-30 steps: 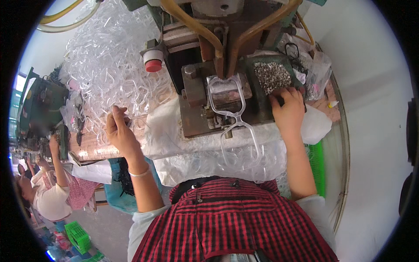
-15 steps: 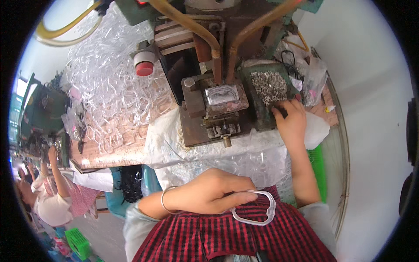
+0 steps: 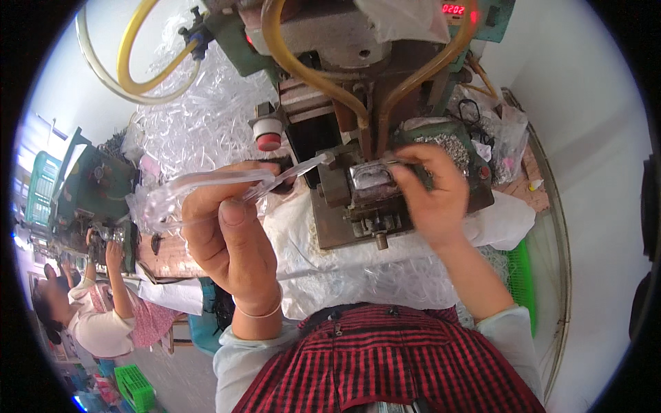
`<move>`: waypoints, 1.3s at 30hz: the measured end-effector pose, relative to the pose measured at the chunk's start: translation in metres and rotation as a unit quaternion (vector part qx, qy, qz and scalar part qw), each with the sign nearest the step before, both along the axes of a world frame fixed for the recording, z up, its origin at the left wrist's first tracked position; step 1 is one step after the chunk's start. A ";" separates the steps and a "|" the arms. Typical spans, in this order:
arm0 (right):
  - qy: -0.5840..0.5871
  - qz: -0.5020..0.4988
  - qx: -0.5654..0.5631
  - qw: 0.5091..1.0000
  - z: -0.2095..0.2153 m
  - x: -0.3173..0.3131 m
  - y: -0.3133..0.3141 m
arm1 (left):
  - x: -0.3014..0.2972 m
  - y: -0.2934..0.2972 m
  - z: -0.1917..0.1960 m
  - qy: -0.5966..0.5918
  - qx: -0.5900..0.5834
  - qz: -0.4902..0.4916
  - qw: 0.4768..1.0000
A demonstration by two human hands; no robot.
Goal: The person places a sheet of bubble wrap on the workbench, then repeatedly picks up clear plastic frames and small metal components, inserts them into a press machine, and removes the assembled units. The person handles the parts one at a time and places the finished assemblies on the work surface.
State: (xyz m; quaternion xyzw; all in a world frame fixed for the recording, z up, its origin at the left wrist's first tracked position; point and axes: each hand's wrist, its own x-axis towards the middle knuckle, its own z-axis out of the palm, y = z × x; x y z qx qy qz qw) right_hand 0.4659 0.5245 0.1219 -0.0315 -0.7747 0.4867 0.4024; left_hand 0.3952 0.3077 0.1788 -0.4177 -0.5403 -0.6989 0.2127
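Observation:
My left hand [image 3: 237, 248] is raised at the left of the press, its thumb and fingers closed on a clear plastic frame [image 3: 219, 178]. One end of the frame reaches toward the machine. My right hand [image 3: 441, 196] is over the small metal mould [image 3: 370, 177], thumb and forefinger brought together at its right edge. Blur hides whatever small piece those fingertips may hold. Just behind that hand lie many small metal pieces [image 3: 451, 146] in a dark green tray.
A red push button [image 3: 268, 141] and yellow hoses [image 3: 286, 58] belong to the press. Clear plastic strips [image 3: 206, 103] are heaped on the bench behind. Far left, another person [image 3: 103, 320] works at a green machine [image 3: 89, 186]. A green basket [image 3: 521, 282] stands low on the right.
My left hand has risen from my lap, carrying the clear plastic frame up beside the press. My right hand has moved left from the tray of metal pieces to the mould.

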 end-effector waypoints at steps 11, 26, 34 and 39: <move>0.002 0.144 -0.432 0.890 0.017 -0.006 -0.027 | -0.019 0.026 0.017 -0.059 0.050 0.066 0.995; -0.105 -0.171 0.095 0.975 -0.066 0.054 0.094 | 0.011 0.037 -0.049 0.266 -0.313 0.007 0.912; -0.263 -0.156 0.133 0.943 -0.068 0.063 0.089 | 0.007 0.037 -0.046 0.245 -0.303 -0.014 0.921; -0.253 -0.170 0.257 0.917 -0.076 0.050 0.082 | 0.012 0.031 -0.053 0.241 -0.305 0.004 0.921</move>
